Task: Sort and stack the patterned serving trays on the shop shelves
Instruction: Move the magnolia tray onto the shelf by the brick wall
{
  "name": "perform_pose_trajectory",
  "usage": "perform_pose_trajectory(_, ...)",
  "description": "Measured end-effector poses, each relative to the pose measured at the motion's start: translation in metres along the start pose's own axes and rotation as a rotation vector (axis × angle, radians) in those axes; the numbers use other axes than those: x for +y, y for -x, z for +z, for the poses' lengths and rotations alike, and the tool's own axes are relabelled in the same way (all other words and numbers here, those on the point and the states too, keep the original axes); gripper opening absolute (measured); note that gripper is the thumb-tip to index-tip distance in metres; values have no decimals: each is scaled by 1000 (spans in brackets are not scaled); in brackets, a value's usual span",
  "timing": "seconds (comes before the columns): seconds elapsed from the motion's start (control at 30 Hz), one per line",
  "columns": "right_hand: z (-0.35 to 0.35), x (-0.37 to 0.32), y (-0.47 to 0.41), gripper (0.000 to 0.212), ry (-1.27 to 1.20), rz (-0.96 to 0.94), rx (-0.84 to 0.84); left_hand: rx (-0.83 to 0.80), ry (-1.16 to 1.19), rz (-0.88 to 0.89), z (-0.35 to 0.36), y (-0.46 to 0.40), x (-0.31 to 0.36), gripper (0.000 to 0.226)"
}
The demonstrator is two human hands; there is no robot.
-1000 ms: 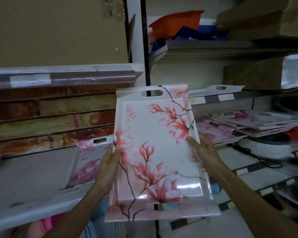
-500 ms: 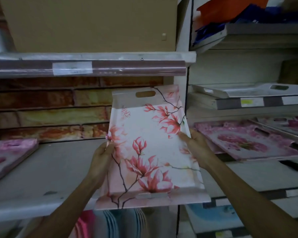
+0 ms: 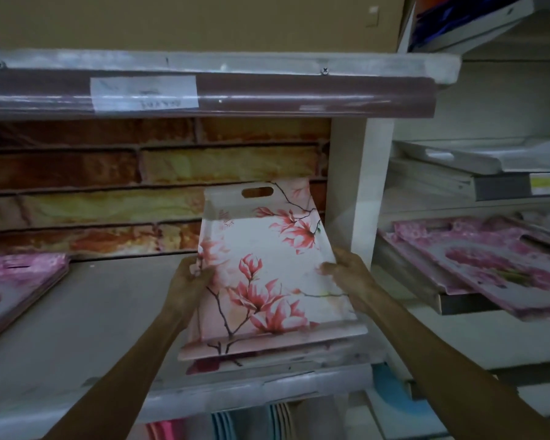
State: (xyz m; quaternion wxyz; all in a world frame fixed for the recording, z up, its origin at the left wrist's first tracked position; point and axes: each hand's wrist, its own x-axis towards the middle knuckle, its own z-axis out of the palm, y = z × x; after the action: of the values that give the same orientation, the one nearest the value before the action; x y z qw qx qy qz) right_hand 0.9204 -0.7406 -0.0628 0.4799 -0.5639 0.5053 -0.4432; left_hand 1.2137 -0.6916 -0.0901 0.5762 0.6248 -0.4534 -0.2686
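A grey shelf (image 3: 77, 312) ran below a brick-patterned back wall (image 3: 108, 173). Pink trays (image 3: 489, 265) lay on the shelves to the right. A magnolia tray (image 3: 267, 274) tilted over the shelf's front edge, left hand (image 3: 188, 281) and right hand (image 3: 350, 274) each clamped on a side rim.

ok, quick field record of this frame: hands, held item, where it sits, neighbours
left hand: grips the left edge of the magnolia tray
right hand: grips its right edge
tray pose: tilted, far handle end raised, near end low over another tray's edge
shelf: grey
neighbours: pink tray stack at left; pink floral trays in the right bay
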Motion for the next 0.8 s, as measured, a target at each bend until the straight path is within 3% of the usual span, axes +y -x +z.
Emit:
perform_pose_trajectory(0.27,25,39,-24,27,180,47,77,-14,-252,1,0,-13,-25,31)
perform_pose_trajectory(0.53,32,60,-32,21,398,77,99,-5,-532,105,5,-16,-51,18)
perform_pose_trajectory(0.67,34,68,-31,13,463,88,109,-41,-626,147,4,-13,-56,35)
perform_pose_trajectory(0.8,35,71,-30,33,551,76,128,-45,-679,159,4,-12,-57,30)
